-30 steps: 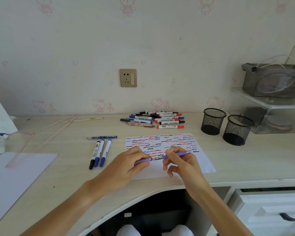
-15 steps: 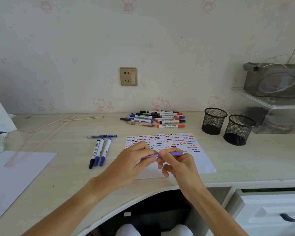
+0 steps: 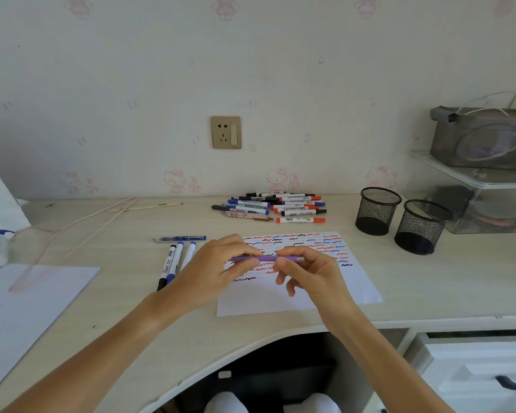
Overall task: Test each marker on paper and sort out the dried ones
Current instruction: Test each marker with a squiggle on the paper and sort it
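Both the left hand [image 3: 212, 275] and right hand [image 3: 307, 271] pinched a slim purple plastic pen [image 3: 267, 259] (held level) above the squiggle-marked white paper sheet [image 3: 352, 284].

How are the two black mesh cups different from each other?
The left cup stands farther back, nearer the wall; the right cup stands closer to the desk's front. The left cup is nearer the paper. Both are black mesh, upright and look empty.

Marker labels: the markers in the pile [image 3: 270, 208] carry white labels with dark print and small barcodes, too small to read.
Marker beside paper: the black-capped marker [image 3: 166, 268] has a printed label, not legible.
Wall socket [image 3: 226, 132]: no readable writing.
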